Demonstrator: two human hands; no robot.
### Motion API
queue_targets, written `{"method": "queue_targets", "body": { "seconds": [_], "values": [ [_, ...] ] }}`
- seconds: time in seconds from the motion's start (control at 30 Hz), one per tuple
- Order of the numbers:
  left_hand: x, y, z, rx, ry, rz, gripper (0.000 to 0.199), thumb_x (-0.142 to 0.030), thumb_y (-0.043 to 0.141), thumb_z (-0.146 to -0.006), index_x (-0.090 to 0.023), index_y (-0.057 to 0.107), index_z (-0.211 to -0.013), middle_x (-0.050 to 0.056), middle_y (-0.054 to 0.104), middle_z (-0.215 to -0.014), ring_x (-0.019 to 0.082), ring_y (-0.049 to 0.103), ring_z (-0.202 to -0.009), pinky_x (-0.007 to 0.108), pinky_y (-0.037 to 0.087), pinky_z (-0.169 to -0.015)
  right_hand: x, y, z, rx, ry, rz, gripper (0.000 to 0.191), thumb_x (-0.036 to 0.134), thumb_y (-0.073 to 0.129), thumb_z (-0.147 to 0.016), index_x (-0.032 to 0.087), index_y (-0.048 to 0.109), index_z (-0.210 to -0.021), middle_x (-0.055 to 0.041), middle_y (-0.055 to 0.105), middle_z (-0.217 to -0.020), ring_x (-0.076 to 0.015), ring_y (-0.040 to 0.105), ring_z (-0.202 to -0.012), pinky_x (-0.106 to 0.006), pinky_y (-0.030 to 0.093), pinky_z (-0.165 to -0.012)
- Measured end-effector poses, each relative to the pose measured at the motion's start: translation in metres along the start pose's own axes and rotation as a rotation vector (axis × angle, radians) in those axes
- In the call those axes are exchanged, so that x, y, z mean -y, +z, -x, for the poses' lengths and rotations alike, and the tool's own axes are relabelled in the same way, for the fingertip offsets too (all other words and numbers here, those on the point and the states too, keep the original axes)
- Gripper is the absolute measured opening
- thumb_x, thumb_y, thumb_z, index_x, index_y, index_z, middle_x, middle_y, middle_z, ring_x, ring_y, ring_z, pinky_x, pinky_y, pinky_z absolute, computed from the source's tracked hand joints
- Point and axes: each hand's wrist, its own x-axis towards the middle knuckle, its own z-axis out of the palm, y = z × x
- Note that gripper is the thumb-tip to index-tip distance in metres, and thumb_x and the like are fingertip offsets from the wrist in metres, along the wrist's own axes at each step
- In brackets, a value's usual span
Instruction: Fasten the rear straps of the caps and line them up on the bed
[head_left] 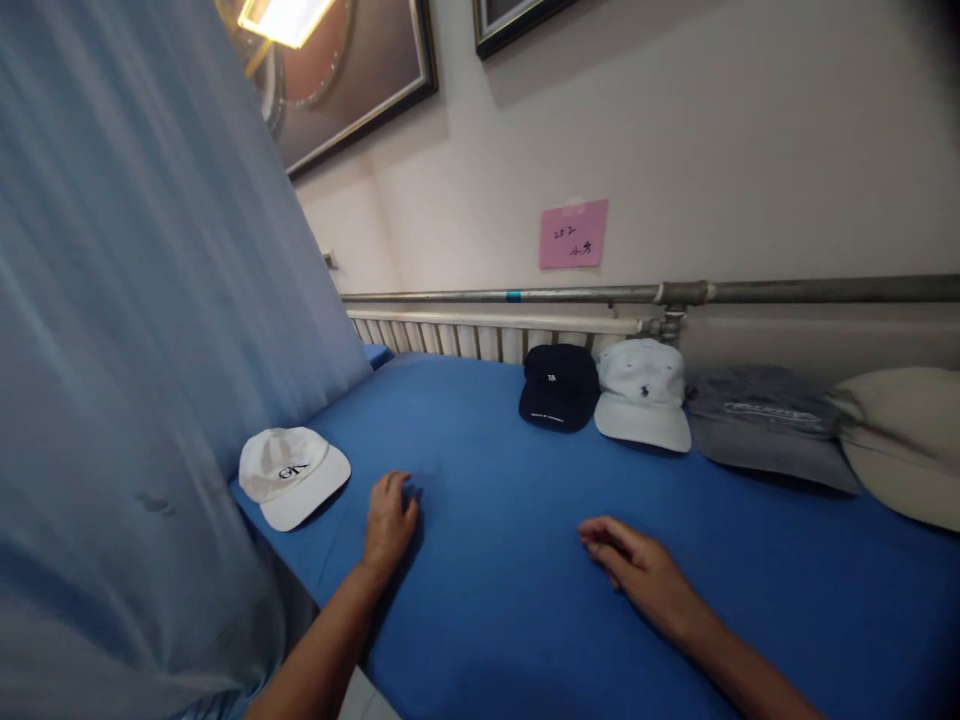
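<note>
My left hand (pixel 390 525) rests on the blue-covered table (pixel 487 620), loosely curved with thumb and fingers apart and nothing in it. To its left, a white baseball cap (pixel 289 470) with dark lettering lies near the table's left edge, not touched. My right hand (pixel 641 570) is over the right half of the table, its fingers softly bent, the thumb apart and no object in it. Beyond it a row of caps stands along the wall: a navy cap (pixel 559 390), a white cap (pixel 641 385) with a small dark logo, a grey cap (pixel 769 415) and a beige cap (pixel 911 430), cut off by the frame.
A light blue curtain (pixel 150 330) hangs along the left side, close to the white cap there. Behind the table run a metal pipe (pixel 585 295) and a radiator (pixel 450 337). A pink note (pixel 574 235) is taped to the wall under framed pictures (pixel 360 80).
</note>
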Motion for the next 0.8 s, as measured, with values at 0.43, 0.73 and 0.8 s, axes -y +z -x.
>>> {"method": "queue_targets", "body": {
  "seconds": [0.43, 0.73, 0.8],
  "values": [
    [-0.027, -0.076, -0.025, -0.085, -0.167, -0.157, 0.011, -0.007, 0.051, -0.074, -0.016, 0.057, -0.07, 0.016, 0.065, -0.094, 0.053, 0.037, -0.13, 0.072, 0.02, -0.103, -0.021, -0.056, 0.071, 0.032, -0.015, -0.08, 0.016, 0.018, 0.053, -0.077, 0.022, 0.068, -0.082, -0.0003, 0.063, -0.077, -0.0111, 0.053, -0.063, -0.02, 0.042, -0.053],
    [-0.173, 0.009, 0.012, 0.046, -0.202, 0.591, 0.036, -0.018, 0.049, -0.091, -0.014, 0.056, -0.126, 0.007, 0.074, -0.103, 0.021, 0.071, -0.09, 0.032, 0.06, -0.08, -0.024, -0.068, 0.08, 0.018, 0.038, -0.316, 0.013, 0.009, 0.057, -0.075, 0.019, 0.066, -0.077, 0.0057, 0.055, -0.057, -0.0055, 0.045, -0.041, -0.017, 0.035, -0.041],
    [-0.196, 0.027, 0.032, 0.2, -0.384, 0.947, 0.038, -0.008, 0.052, -0.087, -0.015, 0.059, -0.124, 0.005, 0.077, -0.095, 0.019, 0.074, -0.078, 0.03, 0.062, -0.076, -0.027, -0.074, 0.085, -0.044, 0.028, -0.346, 0.009, 0.011, 0.059, -0.079, 0.017, 0.065, -0.078, 0.0038, 0.058, -0.059, -0.0077, 0.049, -0.043, -0.019, 0.038, -0.04]
  ]
}}
